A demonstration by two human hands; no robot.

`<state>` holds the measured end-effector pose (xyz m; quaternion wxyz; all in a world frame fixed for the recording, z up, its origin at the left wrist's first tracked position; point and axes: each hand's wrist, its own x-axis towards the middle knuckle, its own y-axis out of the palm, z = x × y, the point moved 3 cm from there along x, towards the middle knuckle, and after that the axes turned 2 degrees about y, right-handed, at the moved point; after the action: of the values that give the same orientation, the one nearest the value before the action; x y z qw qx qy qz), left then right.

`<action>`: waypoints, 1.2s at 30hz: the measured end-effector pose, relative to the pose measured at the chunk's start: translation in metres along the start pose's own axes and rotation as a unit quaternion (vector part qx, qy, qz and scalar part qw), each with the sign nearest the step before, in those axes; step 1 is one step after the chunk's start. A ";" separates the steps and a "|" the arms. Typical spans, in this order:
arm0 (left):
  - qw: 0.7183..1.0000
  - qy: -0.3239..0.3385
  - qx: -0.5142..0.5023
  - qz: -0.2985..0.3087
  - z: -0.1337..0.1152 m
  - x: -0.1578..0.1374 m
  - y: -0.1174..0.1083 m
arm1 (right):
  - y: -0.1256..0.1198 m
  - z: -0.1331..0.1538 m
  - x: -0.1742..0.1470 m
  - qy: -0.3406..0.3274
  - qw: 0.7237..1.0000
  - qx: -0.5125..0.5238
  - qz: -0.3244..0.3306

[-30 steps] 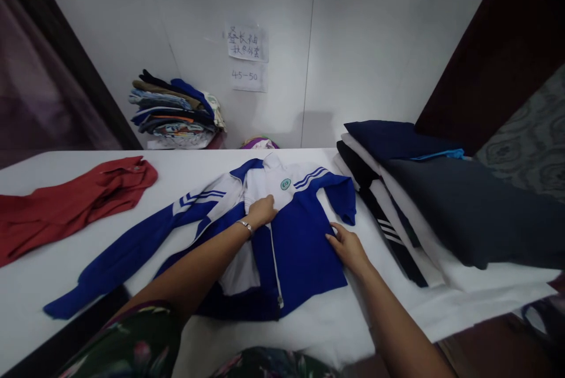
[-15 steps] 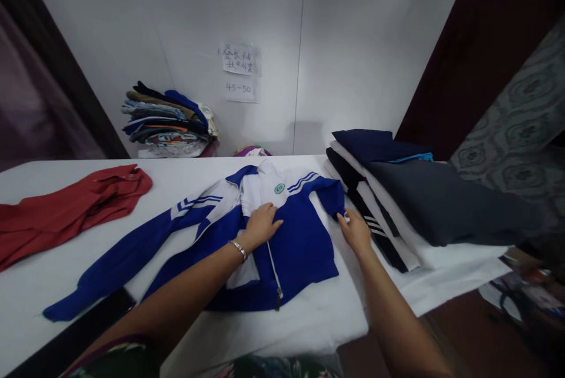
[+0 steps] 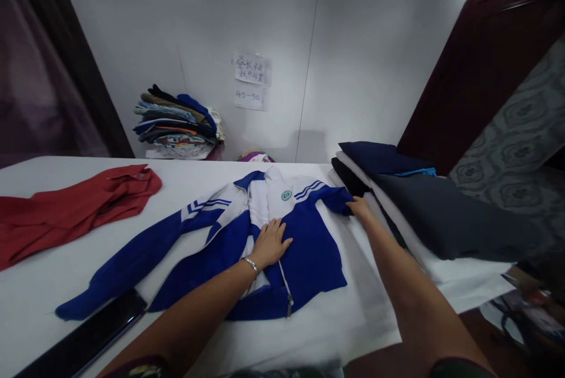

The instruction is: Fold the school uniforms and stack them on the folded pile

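A blue and white zip jacket with striped shoulders and a round green badge lies front up on the white-covered table, its zip open. My left hand rests flat on the jacket's front beside the zip, fingers stretched out. At the right, my right hand is closed on the end of the jacket's sleeve, which looks short or tucked in; the fingertips are partly hidden. The other sleeve stretches out long toward the lower left.
A red garment lies at the left. Near the front left is a black phone-like object. Folded dark clothes are piled at the right, close to my right hand. Another clothes stack stands against the wall, below paper notes.
My right hand has moved forward with the sleeve end, which now reaches further right. My left hand has slid slightly down the jacket's front. The view has shifted a little.
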<state>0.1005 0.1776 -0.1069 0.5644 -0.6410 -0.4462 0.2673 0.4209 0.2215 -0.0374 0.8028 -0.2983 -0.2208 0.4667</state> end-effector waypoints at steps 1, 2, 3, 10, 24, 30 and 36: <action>1.000 0.002 0.001 -0.002 0.000 0.000 0.000 | -0.010 0.010 0.006 -0.014 0.999 -0.029 -0.023; 1.000 0.003 0.002 -0.002 0.000 -0.001 0.000 | -0.021 0.021 0.012 -0.033 0.997 -0.058 -0.049; 1.000 0.003 0.000 -0.003 -0.001 -0.001 0.000 | -0.032 0.033 0.017 -0.055 0.992 -0.086 -0.073; 1.000 0.004 -0.008 -0.005 0.001 -0.001 0.001 | -0.071 0.101 0.024 -0.295 0.908 -0.210 -0.209; 0.877 -0.102 -0.465 -0.057 -0.002 0.030 -0.047 | -0.016 0.139 -0.044 -0.551 0.828 -0.024 -0.106; 0.536 -0.175 -0.816 0.123 -0.024 0.049 -0.069 | 0.035 0.120 -0.109 -0.634 0.772 -0.019 0.042; 0.527 -0.256 -0.805 0.096 -0.019 0.047 -0.052 | 0.039 0.039 -0.121 -0.414 0.910 0.025 0.008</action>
<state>0.1237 0.2076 -0.0455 -0.3581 -0.7667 -0.5329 0.0004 0.3155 0.1406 -0.0446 0.6431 -0.0602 -0.5193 0.5596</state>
